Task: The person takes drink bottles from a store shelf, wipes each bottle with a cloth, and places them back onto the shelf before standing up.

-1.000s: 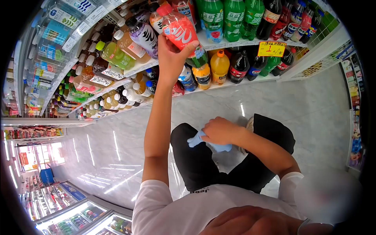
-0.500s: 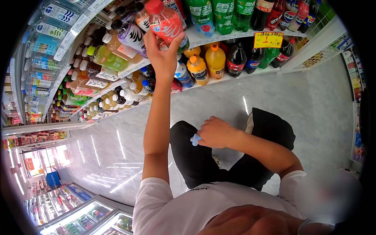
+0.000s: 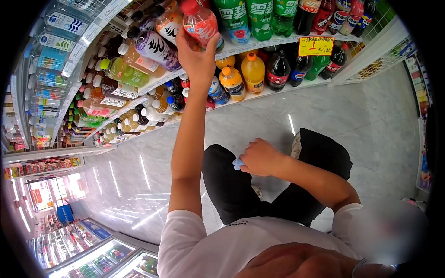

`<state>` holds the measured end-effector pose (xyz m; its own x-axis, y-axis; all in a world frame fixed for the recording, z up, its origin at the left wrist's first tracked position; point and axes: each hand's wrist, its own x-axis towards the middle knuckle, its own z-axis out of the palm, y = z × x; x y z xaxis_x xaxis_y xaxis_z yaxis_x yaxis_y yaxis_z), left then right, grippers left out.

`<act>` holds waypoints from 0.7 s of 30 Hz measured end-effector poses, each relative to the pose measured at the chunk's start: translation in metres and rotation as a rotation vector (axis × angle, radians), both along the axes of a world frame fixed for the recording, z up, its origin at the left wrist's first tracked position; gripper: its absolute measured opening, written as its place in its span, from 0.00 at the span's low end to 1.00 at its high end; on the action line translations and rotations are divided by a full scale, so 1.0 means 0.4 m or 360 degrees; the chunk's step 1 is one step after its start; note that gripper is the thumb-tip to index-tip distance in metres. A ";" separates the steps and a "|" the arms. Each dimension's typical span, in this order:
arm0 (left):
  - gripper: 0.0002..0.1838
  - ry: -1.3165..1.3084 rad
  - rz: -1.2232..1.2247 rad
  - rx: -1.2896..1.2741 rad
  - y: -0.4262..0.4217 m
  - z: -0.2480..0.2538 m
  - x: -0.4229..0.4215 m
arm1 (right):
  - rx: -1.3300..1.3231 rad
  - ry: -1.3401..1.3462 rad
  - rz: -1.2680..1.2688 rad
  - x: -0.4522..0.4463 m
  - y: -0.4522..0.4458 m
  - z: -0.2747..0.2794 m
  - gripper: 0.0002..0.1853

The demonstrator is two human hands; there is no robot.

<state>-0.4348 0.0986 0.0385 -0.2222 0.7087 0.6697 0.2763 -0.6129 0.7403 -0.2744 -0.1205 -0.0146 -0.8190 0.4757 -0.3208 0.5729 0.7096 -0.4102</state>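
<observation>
Left hand [image 3: 197, 60]: grip part-closed around the lower body of the red-capped bottle [image 3: 200, 23], thumb on one side, fingers on the other. Bottle is at the upper shelf [image 3: 266, 44], cap beyond the grip. Purple-labelled bottle [image 3: 155, 47] lies to the left of the grip, green bottles [image 3: 260, 19] to the right, orange bottle [image 3: 253, 73] on the lower shelf, nearer the body and right.

Right hand [image 3: 260, 157]: grip closed on a blue cloth [image 3: 238, 164], mostly hidden, near the knee.

Handling (judged): bottle moderately heavy if full; fill level cannot be told. Plastic wall likely gives slightly under pressure; smooth label may slip. Not fragile. Best hold: mid-body, thumb opposing fingers. Cloth: light, soft, limp; bunching it suits.
</observation>
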 end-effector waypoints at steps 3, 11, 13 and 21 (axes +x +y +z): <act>0.41 0.0047 -0.0062 -0.0138 0.007 -0.004 -0.007 | -0.0019 -0.0065 0.0023 0.005 0.001 0.011 0.21; 0.42 0.0060 -0.0182 -0.0002 0.043 -0.008 -0.002 | -0.0024 -0.0054 0.0007 0.000 -0.003 0.012 0.21; 0.42 0.0060 -0.0193 -0.0036 0.041 0.001 0.005 | -0.0007 -0.0048 0.0007 0.001 -0.003 0.007 0.21; 0.42 0.0068 -0.0082 -0.0006 0.050 -0.008 0.013 | -0.0073 -0.0097 0.0027 -0.009 0.003 0.011 0.22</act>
<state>-0.4296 0.1184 0.0351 -0.1567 0.7209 0.6751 0.2758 -0.6244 0.7308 -0.2779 -0.1192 -0.0100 -0.8049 0.4457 -0.3917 0.5861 0.7004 -0.4074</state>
